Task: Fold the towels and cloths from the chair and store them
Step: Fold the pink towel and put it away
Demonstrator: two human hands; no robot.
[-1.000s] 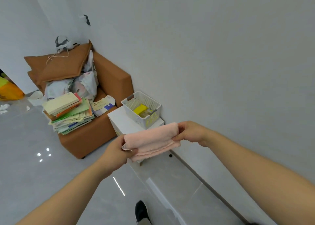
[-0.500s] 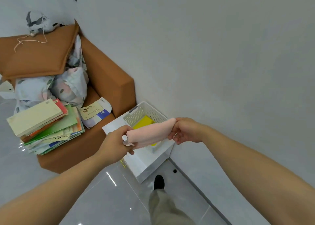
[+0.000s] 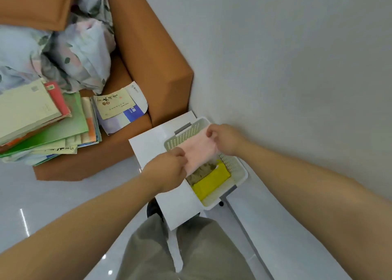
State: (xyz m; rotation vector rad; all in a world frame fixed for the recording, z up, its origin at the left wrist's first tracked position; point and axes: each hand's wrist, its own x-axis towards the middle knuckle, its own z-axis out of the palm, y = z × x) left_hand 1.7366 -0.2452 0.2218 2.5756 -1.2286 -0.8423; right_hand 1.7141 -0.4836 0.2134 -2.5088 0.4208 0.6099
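Pink towel (image 3: 200, 150): folded and held stretched over the far half of the white basket (image 3: 184, 135).
Left hand (image 3: 167, 171): the towel's near end is pinched in curled fingers at the basket's left rim.
Right hand (image 3: 227, 138): the towel's far end is gripped in curled fingers at the basket's far corner.
Basket contents: a folded yellow cloth (image 3: 210, 183) and an olive cloth (image 3: 199, 172) are seen in its near half.
Armchair (image 3: 157, 52): placed beyond and left of the basket, loaded with books (image 3: 42, 126) and floral bedding (image 3: 80, 50).
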